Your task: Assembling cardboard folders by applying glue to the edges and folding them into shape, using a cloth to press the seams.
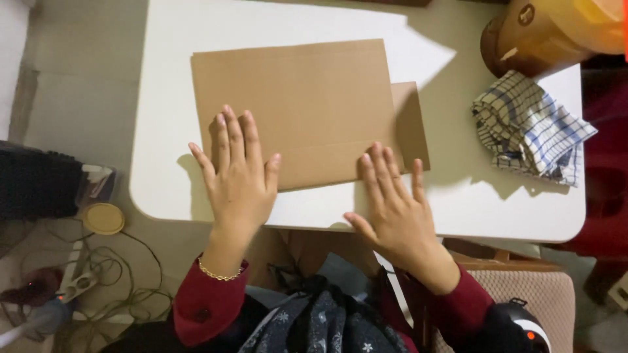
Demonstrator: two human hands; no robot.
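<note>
Both hands lie flat, palms down and fingers spread, gripping nothing. Her left hand (239,180) presses on the near left part of a flattened brown cardboard sheet (294,104), a thin gold bracelet (219,274) at the wrist above a dark red sleeve. Her right hand (396,209) rests over the cardboard's near right edge, fingertips on it, palm on the white table (497,209). The cardboard lies flat in the middle of the table. A checked blue-and-white cloth (533,131) sits crumpled well to the right, beside a brown jar (530,36).
</note>
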